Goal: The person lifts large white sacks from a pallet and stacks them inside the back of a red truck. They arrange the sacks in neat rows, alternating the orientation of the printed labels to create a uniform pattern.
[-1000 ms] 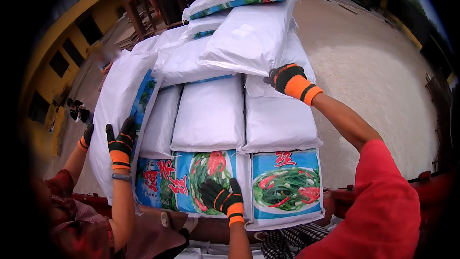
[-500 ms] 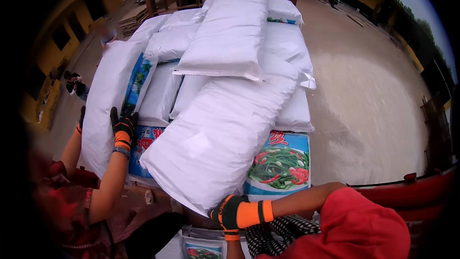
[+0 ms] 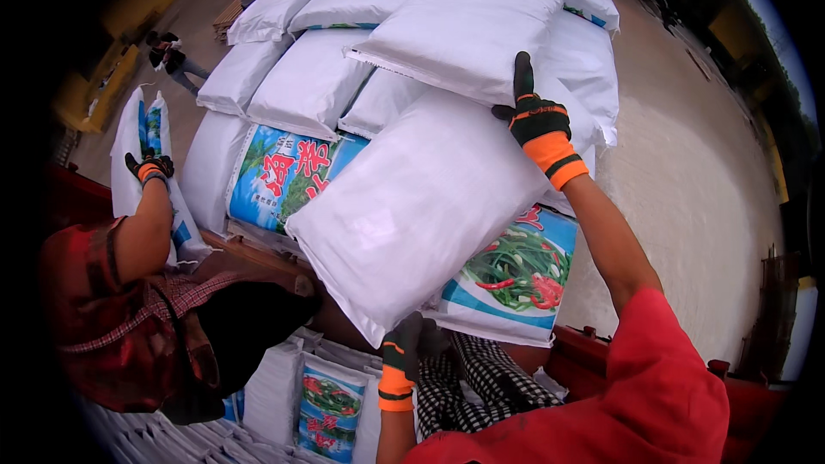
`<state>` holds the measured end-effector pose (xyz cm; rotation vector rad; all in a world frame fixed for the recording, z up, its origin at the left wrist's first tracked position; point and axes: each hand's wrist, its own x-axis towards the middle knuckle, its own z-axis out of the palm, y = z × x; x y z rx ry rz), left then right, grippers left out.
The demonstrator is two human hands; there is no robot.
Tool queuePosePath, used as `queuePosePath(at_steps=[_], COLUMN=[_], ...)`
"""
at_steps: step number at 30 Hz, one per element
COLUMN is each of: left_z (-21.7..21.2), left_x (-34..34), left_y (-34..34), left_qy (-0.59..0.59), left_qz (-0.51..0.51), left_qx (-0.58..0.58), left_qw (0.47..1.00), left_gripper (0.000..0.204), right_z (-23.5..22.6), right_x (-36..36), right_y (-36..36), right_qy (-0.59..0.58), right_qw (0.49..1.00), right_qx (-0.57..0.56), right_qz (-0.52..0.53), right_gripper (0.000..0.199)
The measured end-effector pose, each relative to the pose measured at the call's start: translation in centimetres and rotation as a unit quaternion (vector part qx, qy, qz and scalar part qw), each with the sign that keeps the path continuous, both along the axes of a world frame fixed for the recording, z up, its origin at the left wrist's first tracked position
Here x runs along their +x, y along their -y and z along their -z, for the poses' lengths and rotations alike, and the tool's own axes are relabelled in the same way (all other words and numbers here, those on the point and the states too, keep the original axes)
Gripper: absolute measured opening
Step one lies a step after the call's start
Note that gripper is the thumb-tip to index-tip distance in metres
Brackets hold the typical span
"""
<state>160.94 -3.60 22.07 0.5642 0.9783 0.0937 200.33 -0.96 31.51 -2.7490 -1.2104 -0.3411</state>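
A plump white woven sack lies slanted across the pile, its near end jutting toward me. My left hand, in a dark glove with an orange cuff, is closed at the sack's near lower corner; its fingertips are partly hidden. Farther up, my right hand touches the sack's upper right side, thumb and one finger stretched apart, the other fingers hidden. Another white sack overlaps it just beyond that hand. Beneath lies a printed sack showing green vegetables and red peppers on blue.
At left a co-worker's gloved hand holds an upright sack. A blue printed sack faces me in the stack. More sacks lie below, beside a red metal side rail. Two people stand on the ground at far left.
My right hand has gone from the sack's near corner up to its far right side. The slanted sack has shifted slightly. The co-worker's sack has left the pile, moving left.
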Motion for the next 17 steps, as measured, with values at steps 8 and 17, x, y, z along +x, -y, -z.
queuePosePath(at_steps=[8,17], left_z=[-5.4,-9.1], left_x=[2.9,19.0], left_y=[-9.8,-17.3], left_qy=[0.063,0.159], left_qz=[-0.174,0.198], left_qx=[0.399,0.329], left_qw=[0.898,0.910], left_gripper=[0.043,0.066], right_z=[-1.9,-2.9], right_x=[-5.5,-19.9], right_y=[8.6,26.3], right_qy=[-0.051,-0.351], right_qw=[0.978,0.899], right_qx=[0.121,-0.004], right_qz=[-0.163,-0.262], right_gripper=[0.086,0.059])
